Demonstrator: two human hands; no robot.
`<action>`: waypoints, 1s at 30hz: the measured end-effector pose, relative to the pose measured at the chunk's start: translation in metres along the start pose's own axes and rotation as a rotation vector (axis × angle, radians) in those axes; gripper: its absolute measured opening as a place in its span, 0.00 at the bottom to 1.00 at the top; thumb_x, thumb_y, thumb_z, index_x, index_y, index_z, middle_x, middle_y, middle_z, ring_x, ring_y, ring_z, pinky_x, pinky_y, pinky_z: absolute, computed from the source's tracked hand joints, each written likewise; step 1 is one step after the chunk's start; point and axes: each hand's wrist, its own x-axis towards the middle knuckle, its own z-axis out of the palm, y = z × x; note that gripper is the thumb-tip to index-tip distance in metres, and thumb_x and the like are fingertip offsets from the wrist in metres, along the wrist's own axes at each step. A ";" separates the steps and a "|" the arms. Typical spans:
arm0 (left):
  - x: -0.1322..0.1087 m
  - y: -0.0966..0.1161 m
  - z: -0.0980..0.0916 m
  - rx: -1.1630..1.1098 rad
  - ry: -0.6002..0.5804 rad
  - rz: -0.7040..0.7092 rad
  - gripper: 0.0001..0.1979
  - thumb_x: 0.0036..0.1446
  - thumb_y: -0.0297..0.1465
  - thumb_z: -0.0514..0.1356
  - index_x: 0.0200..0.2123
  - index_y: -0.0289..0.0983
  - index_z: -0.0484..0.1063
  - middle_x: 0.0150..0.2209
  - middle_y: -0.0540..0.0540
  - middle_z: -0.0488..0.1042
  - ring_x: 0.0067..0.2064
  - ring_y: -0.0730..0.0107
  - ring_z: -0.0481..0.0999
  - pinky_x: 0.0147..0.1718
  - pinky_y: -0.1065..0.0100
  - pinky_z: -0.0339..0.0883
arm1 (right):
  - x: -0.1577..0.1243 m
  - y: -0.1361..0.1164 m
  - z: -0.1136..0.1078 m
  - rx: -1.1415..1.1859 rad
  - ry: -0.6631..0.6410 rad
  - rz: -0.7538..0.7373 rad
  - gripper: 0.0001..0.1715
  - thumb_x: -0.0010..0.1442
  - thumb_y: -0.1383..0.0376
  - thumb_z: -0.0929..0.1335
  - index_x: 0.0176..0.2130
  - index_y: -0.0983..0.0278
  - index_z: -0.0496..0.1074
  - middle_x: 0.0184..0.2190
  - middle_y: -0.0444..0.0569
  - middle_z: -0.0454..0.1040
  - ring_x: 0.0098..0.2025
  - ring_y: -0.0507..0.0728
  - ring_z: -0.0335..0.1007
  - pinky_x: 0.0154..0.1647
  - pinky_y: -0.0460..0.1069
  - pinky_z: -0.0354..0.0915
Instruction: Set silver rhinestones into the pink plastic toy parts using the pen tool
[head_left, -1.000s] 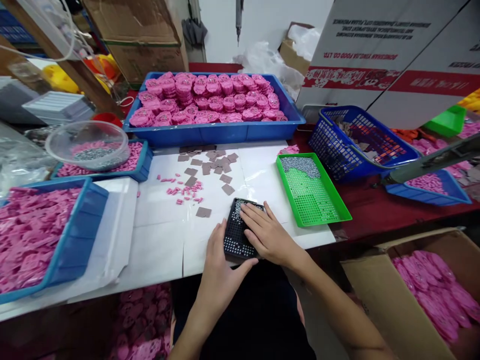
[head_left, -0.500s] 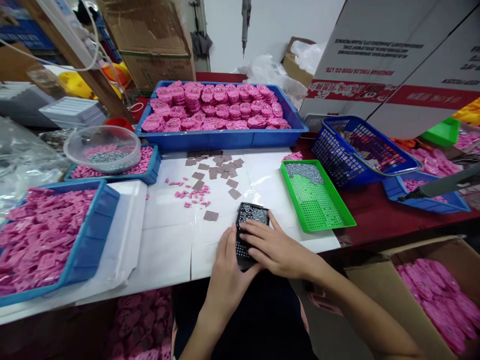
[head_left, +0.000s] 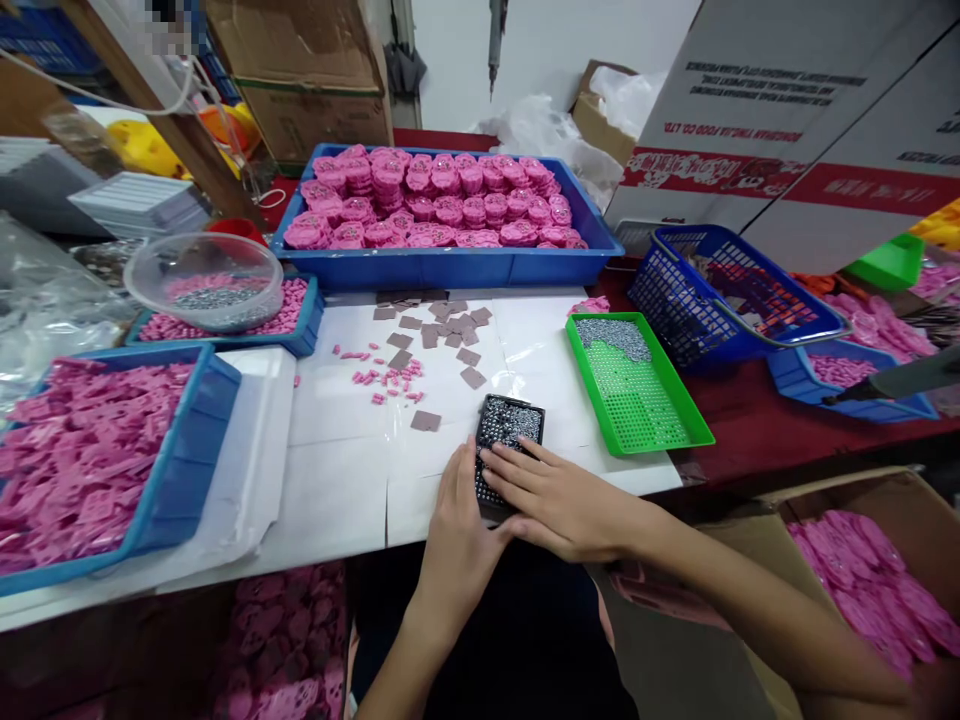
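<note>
Head camera shows me the black tray (head_left: pixel 492 512) by the near edge of the desk (head_left: pixel 330 470), long axis running forward, my left hand (head_left: pixel 459 520), thumb spread wide, touching its left side, my right hand (head_left: pixel 559 500), fingers outstretched, over its near right part.

Inspector: State mounting and direction.
Recorder: Head-worn, above the near edge of the white table (head_left: pixel 330 490), facing forward and down.
Inspector: State range.
Recorder: Fairly near the left hand (head_left: pixel 459 515) and right hand (head_left: pixel 559 498), below centre; farther off, the pale wall (head_left: pixel 450 60) at the top.
</note>
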 end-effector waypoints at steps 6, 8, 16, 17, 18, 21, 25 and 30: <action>0.002 0.001 0.001 0.019 0.048 0.001 0.52 0.57 0.45 0.70 0.74 0.41 0.44 0.69 0.30 0.62 0.70 0.41 0.65 0.64 0.40 0.67 | 0.009 0.016 -0.001 -0.106 0.037 0.058 0.41 0.73 0.47 0.59 0.74 0.68 0.54 0.74 0.58 0.54 0.78 0.63 0.48 0.80 0.63 0.39; 0.002 0.001 0.001 0.018 0.052 0.001 0.51 0.58 0.44 0.70 0.74 0.41 0.44 0.69 0.30 0.63 0.70 0.42 0.66 0.64 0.40 0.67 | 0.015 0.013 0.001 -0.128 0.060 0.100 0.44 0.73 0.45 0.59 0.74 0.70 0.54 0.75 0.61 0.52 0.78 0.65 0.46 0.80 0.64 0.40; 0.003 0.004 0.000 0.020 0.040 0.007 0.50 0.60 0.44 0.68 0.75 0.40 0.43 0.70 0.29 0.62 0.71 0.43 0.64 0.65 0.42 0.67 | -0.005 0.009 -0.009 -0.093 -0.047 -0.071 0.39 0.74 0.48 0.58 0.73 0.65 0.56 0.74 0.55 0.56 0.77 0.62 0.52 0.80 0.64 0.39; 0.003 0.004 0.000 0.023 0.050 0.013 0.50 0.60 0.45 0.68 0.74 0.39 0.43 0.69 0.29 0.63 0.70 0.42 0.65 0.64 0.42 0.67 | -0.004 0.012 -0.009 -0.105 -0.025 -0.053 0.38 0.74 0.48 0.59 0.73 0.64 0.56 0.74 0.55 0.56 0.76 0.62 0.52 0.80 0.64 0.39; 0.003 0.004 0.000 0.025 0.059 0.018 0.49 0.60 0.46 0.68 0.74 0.39 0.44 0.68 0.29 0.64 0.69 0.42 0.66 0.64 0.42 0.68 | -0.001 0.014 -0.008 -0.114 -0.002 -0.030 0.39 0.74 0.48 0.59 0.73 0.65 0.56 0.74 0.56 0.56 0.76 0.63 0.52 0.80 0.65 0.39; 0.002 0.001 0.000 0.039 0.072 0.034 0.46 0.62 0.46 0.66 0.73 0.36 0.47 0.67 0.28 0.65 0.68 0.42 0.68 0.63 0.43 0.69 | 0.012 0.013 -0.002 -0.126 0.017 0.034 0.44 0.73 0.45 0.58 0.73 0.71 0.55 0.74 0.62 0.54 0.78 0.66 0.48 0.79 0.68 0.42; 0.001 -0.003 0.001 0.067 0.070 0.079 0.47 0.61 0.50 0.65 0.72 0.33 0.50 0.66 0.26 0.67 0.67 0.42 0.69 0.62 0.43 0.70 | 0.009 0.005 -0.004 -0.096 -0.055 -0.005 0.43 0.73 0.45 0.57 0.74 0.70 0.54 0.75 0.59 0.51 0.78 0.65 0.44 0.80 0.67 0.39; 0.000 0.001 0.005 0.167 0.114 0.144 0.40 0.62 0.49 0.65 0.68 0.32 0.60 0.68 0.24 0.64 0.70 0.39 0.65 0.63 0.41 0.68 | -0.018 0.019 -0.022 -0.106 0.000 0.090 0.36 0.75 0.51 0.57 0.74 0.62 0.54 0.75 0.54 0.54 0.78 0.62 0.48 0.80 0.67 0.40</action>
